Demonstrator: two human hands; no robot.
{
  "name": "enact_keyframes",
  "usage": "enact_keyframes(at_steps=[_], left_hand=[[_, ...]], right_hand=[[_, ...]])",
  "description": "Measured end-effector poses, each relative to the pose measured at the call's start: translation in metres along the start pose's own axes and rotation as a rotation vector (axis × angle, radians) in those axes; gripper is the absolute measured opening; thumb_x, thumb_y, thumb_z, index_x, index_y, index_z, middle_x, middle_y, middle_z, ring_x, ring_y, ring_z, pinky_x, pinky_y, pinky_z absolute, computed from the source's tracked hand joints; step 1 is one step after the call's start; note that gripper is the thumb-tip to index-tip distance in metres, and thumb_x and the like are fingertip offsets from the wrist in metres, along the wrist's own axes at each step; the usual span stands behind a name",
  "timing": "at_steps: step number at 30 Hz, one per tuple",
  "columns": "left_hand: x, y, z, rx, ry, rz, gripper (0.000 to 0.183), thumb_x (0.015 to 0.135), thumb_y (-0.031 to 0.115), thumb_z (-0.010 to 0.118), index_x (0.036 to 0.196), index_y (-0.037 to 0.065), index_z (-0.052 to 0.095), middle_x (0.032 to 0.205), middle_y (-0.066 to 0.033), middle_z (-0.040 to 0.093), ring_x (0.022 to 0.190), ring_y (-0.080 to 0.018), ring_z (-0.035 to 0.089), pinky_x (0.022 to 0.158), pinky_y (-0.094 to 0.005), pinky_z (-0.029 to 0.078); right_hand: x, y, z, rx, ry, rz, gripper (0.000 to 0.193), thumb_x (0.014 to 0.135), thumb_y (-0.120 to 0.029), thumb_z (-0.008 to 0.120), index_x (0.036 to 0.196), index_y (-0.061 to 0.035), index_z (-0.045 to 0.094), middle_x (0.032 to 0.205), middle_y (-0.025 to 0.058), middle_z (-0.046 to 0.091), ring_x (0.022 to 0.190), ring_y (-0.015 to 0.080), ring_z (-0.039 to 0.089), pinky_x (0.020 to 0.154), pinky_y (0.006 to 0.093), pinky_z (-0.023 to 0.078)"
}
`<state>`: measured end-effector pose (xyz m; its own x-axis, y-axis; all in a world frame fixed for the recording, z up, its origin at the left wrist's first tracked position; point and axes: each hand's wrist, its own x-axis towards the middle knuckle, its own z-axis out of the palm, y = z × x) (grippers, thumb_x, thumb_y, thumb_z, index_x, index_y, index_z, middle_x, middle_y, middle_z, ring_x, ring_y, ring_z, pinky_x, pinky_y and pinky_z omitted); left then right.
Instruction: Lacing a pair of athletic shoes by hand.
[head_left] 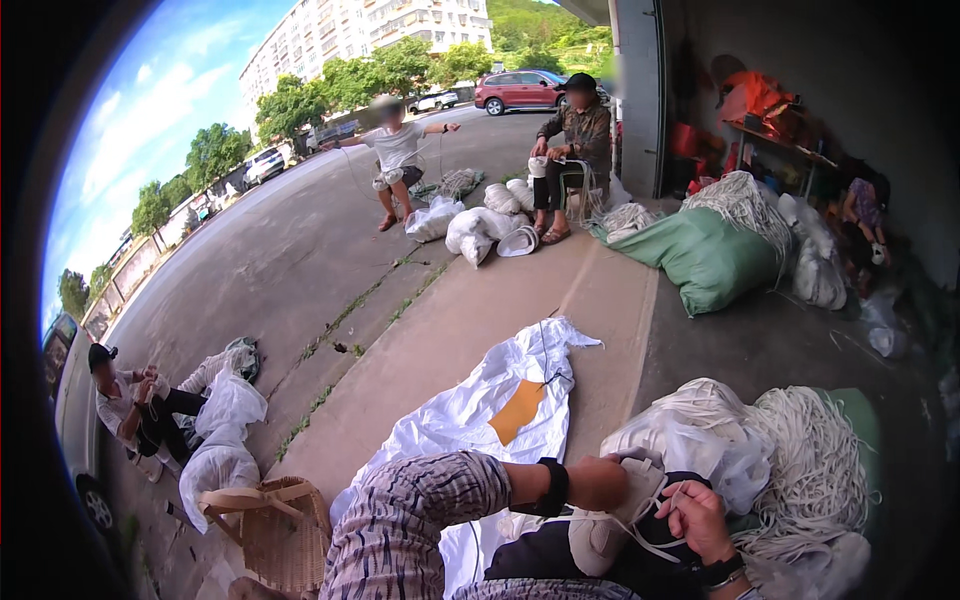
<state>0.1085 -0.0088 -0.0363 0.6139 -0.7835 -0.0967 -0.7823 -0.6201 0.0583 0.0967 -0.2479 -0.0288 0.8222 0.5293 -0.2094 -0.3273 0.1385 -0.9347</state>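
Note:
A pale beige sneaker (597, 540) with white laces is over my dark-clad lap at the lower right. My left hand (597, 484), black band at the wrist, is closed on the shoe's upper; its fingers are partly hidden behind the tongue. Thumb and fingers of my right hand (694, 512) are pinched together beside the shoe's opening, on a white shoelace (655, 545). Loose lace strands hang between the hand and the shoe.
A heap of white laces (805, 470) and a clear plastic bag (715, 450) lie at my right. A white woven sack (440, 425) spreads ahead; a wicker chair (265, 535) stands left. Three seated people work among bundles; a green sack (715, 255) lies far right.

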Motion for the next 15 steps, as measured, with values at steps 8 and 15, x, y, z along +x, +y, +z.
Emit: enact_keyframes(at_steps=[8,15], left_hand=[[0.005,-0.001,-0.007,-1.593,0.311,-0.059,0.023,0.093,0.026,0.055,0.099,0.005,0.062,0.091,0.0011,0.060,0.088,-0.0075,0.053,0.083,-0.0248,0.043],[0.000,0.000,-0.001,-1.745,0.327,-0.023,0.019,0.093,0.020,0.056,0.103,0.005,0.062,0.095,0.0006,0.061,0.094,-0.0077,0.052,0.085,-0.0258,0.043]], right_hand=[[0.011,-0.011,0.020,-0.195,-0.060,0.088,0.015,0.090,-0.012,0.053,0.097,-0.0001,0.058,0.078,0.0087,0.065,0.051,0.0079,0.055,0.045,0.0180,0.044],[0.018,-0.013,0.054,0.033,-0.058,0.133,0.012,0.090,-0.010,0.051,0.091,0.0002,0.058,0.074,0.0091,0.062,0.051,0.0121,0.056,0.047,0.0208,0.046]])
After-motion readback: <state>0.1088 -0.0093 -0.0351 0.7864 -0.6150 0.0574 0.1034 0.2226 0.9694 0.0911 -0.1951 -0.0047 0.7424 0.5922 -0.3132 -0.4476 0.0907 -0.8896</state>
